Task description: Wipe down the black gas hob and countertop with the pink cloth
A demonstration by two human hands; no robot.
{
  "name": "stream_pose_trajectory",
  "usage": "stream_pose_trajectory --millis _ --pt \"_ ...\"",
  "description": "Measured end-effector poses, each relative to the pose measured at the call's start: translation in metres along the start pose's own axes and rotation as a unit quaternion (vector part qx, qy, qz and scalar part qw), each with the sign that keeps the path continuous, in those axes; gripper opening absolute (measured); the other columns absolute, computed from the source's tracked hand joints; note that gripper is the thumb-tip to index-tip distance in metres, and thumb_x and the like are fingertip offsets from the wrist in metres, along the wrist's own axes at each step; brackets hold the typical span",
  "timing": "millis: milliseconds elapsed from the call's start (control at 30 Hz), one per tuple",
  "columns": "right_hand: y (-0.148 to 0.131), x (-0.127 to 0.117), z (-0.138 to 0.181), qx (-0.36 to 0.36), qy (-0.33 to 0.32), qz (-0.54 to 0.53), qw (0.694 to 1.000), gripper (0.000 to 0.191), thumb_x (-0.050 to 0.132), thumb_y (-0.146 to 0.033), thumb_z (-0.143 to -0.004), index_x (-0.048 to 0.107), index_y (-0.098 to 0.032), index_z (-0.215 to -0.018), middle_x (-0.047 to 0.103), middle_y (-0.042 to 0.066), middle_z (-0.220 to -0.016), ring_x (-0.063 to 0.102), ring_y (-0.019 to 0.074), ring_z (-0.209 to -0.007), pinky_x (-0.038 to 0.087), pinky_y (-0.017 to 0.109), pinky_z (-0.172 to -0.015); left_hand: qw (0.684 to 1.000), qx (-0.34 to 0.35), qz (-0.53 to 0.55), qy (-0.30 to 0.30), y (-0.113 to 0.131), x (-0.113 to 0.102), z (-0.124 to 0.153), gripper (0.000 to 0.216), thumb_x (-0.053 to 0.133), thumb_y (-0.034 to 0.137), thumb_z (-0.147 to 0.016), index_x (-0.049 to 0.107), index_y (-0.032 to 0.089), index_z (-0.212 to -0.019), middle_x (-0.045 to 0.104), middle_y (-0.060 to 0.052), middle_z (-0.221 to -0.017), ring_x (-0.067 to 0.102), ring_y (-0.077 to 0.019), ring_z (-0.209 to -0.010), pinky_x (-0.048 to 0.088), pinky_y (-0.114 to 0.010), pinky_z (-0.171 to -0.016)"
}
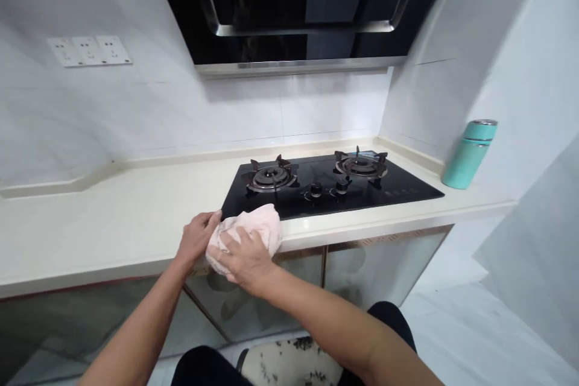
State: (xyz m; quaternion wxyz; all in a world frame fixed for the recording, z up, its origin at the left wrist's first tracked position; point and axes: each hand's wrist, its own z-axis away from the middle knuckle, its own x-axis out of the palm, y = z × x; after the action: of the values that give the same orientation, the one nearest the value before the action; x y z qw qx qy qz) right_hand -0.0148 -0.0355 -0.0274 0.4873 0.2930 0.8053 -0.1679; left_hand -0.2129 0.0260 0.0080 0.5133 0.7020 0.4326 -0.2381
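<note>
A bunched pale pink cloth lies on the front edge of the cream countertop, at the near left corner of the black gas hob. My right hand lies over the cloth's near side with fingers curled onto it. My left hand grips the cloth's left end, thumb on top. Both hands hold the same cloth.
The hob has two burners and two knobs between them. A teal flask stands at the counter's right end by the wall. A black range hood hangs above. Sockets sit on the left wall.
</note>
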Motion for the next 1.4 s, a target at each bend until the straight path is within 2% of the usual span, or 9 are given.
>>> stream_pose_trajectory --millis 200,400,567,667,767,867,967,1233,1400 --pt "0.058 0.016 0.062 0.013 0.046 0.038 0.998 0.038 0.049 -0.036 -0.107 0.058 -0.046 -0.142 0.055 0.004 -0.153 0.051 0.032 -0.131 0.042 0.051 -0.103 0.999 -0.022 -0.045 -0.015 0.005 -0.002 -0.003 0.064 0.04 0.068 -0.09 0.081 0.021 -0.104 0.079 -0.011 -0.123 0.069 -0.0356 -0.12 0.051 -0.042 -0.104" --pt "0.171 -0.036 0.201 0.054 0.105 0.109 0.987 0.057 0.078 -0.038 -0.088 0.061 -0.035 -0.142 0.053 0.013 -0.154 0.049 0.0358 -0.136 0.033 0.059 -0.113 0.997 -0.025 -0.067 -0.043 0.007 -0.002 -0.006 0.058 0.046 0.062 -0.091 0.079 0.019 -0.112 0.076 -0.011 -0.131 0.066 -0.034 -0.123 0.047 -0.042 -0.108" --pt "0.274 -0.105 0.333 0.273 0.019 0.215 0.937 0.071 0.079 -0.042 -0.083 0.055 -0.032 -0.149 0.054 0.016 -0.153 0.041 0.0403 -0.144 0.017 0.072 -0.118 0.991 -0.035 -0.113 -0.06 0.008 0.001 -0.01 0.057 0.043 0.061 -0.092 0.076 0.023 -0.118 0.074 -0.005 -0.137 0.063 -0.0292 -0.129 0.044 -0.038 -0.11" --pt "0.326 -0.149 0.389 0.428 -0.062 0.251 0.866 0.074 0.075 -0.039 -0.081 0.053 -0.03 -0.151 0.049 0.018 -0.155 0.037 0.0423 -0.146 0.029 0.069 -0.114 0.986 -0.035 -0.149 -0.063 0.008 0.005 -0.014 0.057 0.042 0.062 -0.092 0.076 0.025 -0.119 0.073 -0.005 -0.138 0.062 -0.0289 -0.13 0.044 -0.039 -0.11" --pt "0.358 -0.18 0.413 0.507 -0.107 0.236 0.822 0.067 0.067 -0.03 -0.084 0.054 -0.025 -0.149 0.05 0.021 -0.149 0.044 0.0398 -0.138 0.042 0.059 -0.106 0.983 -0.021 -0.173 -0.054 0.004 0.009 -0.017 0.057 0.04 0.064 -0.094 0.075 0.027 -0.12 0.072 -0.005 -0.138 0.061 -0.0281 -0.132 0.043 -0.041 -0.11" --pt "0.36 -0.187 0.406 0.515 -0.105 0.222 0.822 0.064 0.058 -0.026 -0.088 0.05 -0.023 -0.152 0.054 0.021 -0.144 0.045 0.0384 -0.134 0.045 0.057 -0.101 0.982 -0.012 -0.182 -0.047 0.002 0.011 -0.018 0.058 0.038 0.065 -0.095 0.074 0.029 -0.121 0.071 -0.005 -0.138 0.06 -0.0278 -0.132 0.042 -0.041 -0.11" --pt "0.331 -0.173 0.374 0.466 -0.1 0.229 0.849 0.067 0.057 -0.022 -0.087 0.048 -0.025 -0.153 0.052 0.02 -0.15 0.043 0.0385 -0.137 0.042 0.06 -0.104 0.981 -0.02 -0.187 -0.047 0.004 0.011 -0.018 0.06 0.038 0.067 -0.095 0.074 0.027 -0.123 0.07 -0.007 -0.139 0.059 -0.0302 -0.133 0.042 -0.045 -0.111" --pt "0.181 -0.101 0.203 0.246 -0.122 0.179 0.945 0.085 0.085 -0.036 -0.079 0.048 -0.025 -0.154 0.051 0.021 -0.155 0.05 0.0417 -0.131 0.041 0.06 -0.105 0.987 -0.015 -0.147 -0.067 0.018 0.006 -0.009 0.063 0.04 0.069 -0.095 0.073 0.026 -0.127 0.067 -0.01 -0.14 0.054 -0.0333 -0.136 0.037 -0.055 -0.117" --pt "0.088 -0.052 0.083 0.079 -0.07 0.119 0.987 0.078 0.081 -0.042 -0.086 0.045 -0.022 -0.151 0.058 0.018 -0.142 0.055 0.0346 -0.12 0.045 0.053 -0.1 0.989 -0.008 -0.136 -0.053 0.014 0.008 -0.006 0.063 0.043 0.068 -0.094 0.074 0.022 -0.125 0.068 -0.012 -0.14 0.053 -0.0342 -0.138 0.036 -0.055 -0.118"
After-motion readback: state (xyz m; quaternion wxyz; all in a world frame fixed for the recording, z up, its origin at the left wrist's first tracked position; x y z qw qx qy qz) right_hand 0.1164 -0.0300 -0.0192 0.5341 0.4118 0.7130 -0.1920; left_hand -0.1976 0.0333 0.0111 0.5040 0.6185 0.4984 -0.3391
